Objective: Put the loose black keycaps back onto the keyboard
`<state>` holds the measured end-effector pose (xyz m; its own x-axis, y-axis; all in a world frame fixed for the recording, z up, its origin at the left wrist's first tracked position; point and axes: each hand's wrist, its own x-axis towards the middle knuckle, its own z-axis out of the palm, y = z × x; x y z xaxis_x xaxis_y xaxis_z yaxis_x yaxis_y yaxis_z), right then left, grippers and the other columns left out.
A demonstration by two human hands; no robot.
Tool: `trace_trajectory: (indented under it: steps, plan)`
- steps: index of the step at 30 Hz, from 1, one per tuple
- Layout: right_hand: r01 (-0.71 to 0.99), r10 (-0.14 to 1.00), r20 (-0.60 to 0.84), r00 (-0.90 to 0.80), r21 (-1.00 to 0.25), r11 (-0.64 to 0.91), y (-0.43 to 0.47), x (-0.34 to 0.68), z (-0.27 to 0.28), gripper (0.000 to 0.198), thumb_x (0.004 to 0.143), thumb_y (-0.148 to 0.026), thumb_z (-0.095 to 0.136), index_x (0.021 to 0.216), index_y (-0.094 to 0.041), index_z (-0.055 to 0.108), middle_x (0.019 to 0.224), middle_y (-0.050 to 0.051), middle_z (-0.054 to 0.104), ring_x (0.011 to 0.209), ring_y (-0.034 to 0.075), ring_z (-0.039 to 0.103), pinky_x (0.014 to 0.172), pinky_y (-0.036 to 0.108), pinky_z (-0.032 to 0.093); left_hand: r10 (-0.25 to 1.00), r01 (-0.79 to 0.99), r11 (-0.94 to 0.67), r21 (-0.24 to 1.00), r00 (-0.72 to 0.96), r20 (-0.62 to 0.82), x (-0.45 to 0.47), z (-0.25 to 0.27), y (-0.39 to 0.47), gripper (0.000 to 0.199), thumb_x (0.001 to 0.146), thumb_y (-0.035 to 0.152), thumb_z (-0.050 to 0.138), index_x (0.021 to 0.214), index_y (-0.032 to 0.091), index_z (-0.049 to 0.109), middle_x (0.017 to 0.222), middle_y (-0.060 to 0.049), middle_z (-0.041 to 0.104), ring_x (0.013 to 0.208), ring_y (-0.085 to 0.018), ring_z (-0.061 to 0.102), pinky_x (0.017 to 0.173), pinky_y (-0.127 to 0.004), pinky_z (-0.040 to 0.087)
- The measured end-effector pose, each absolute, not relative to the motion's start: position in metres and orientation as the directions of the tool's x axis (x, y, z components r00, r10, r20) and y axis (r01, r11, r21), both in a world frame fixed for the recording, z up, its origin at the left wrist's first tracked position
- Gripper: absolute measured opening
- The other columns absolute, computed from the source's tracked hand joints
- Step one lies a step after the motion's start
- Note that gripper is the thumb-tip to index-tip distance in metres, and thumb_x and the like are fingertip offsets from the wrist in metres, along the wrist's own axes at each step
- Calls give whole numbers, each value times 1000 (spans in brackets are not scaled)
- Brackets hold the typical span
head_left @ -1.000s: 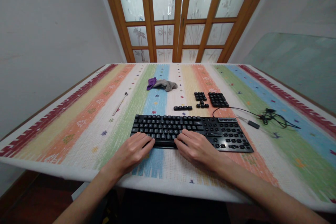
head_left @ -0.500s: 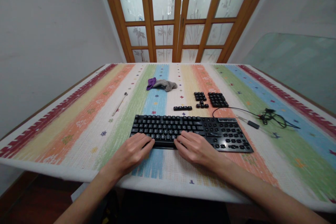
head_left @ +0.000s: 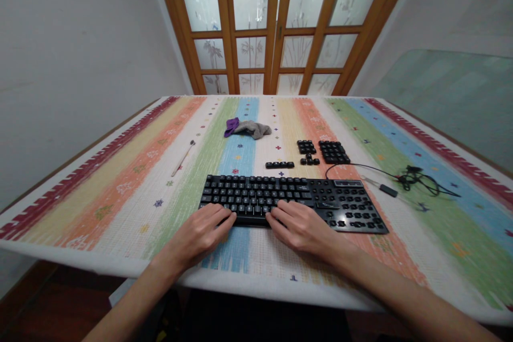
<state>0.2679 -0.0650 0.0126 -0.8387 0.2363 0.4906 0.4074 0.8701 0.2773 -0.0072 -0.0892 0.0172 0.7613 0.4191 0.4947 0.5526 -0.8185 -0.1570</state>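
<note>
A black computer keyboard lies on the table near its front edge. Keycaps cover its left and middle parts, while much of its right part shows bare switches. My left hand is closed at the keyboard's lower left edge, its bent fingers over the bottom row and its thumb by the long space bar. On the other side of the space bar, my right hand is closed in the same way, fingers over the bottom keys. Both hands hide the keys under them, so how firmly they grip cannot be seen.
Loose keycaps stand grouped behind the keyboard: a short row, a small cluster and a larger block. A coiled cable, a black-handled wire tool, a thin brush and a grey-purple cloth lie on the striped tablecloth.
Both hands stay at the same places on the keyboard. The whole view has shifted very slightly; nothing on the table has visibly moved.
</note>
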Motion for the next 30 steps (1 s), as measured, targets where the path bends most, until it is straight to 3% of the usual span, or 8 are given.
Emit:
trace_trajectory:
  steps: [10, 16, 23, 30]
  plan:
    - [359, 200, 447, -872, 308, 881, -70, 267, 19, 31, 96, -5, 40, 77, -11, 64, 76, 9, 62, 68, 19, 53, 56, 34, 37, 380, 543, -808, -228, 777, 502, -7, 19, -93, 25, 99, 5, 40, 112, 8, 60, 90, -11, 68, 85, -20, 66, 74, -37, 61]
    - [366, 197, 474, -858, 296, 882, -68, 267, 18, 31, 96, -4, 40, 76, -11, 63, 75, 8, 62, 67, 18, 53, 55, 32, 38, 375, 536, -820, -201, 769, 518, -8, 15, -92, 23, 99, 5, 41, 112, 5, 60, 92, -13, 68, 85, -21, 66, 74, -37, 62]
    - [392, 219, 491, -843, 283, 875, -65, 269, 16, 27, 97, -4, 42, 83, -10, 64, 75, 7, 61, 69, 17, 53, 57, 30, 41, 395, 553, -819, -151, 736, 550, -10, 13, -91, 26, 99, 7, 41, 116, 9, 60, 94, -11, 68, 88, -20, 66, 77, -37, 61]
    - [410, 237, 501, -832, 268, 872, -64, 269, 14, 26, 96, -4, 43, 84, -9, 65, 74, 7, 60, 70, 18, 54, 57, 30, 43, 426, 570, -810, -136, 732, 531, -6, 18, -90, 26, 101, 8, 37, 110, 10, 61, 88, -9, 66, 79, -19, 64, 69, -34, 60]
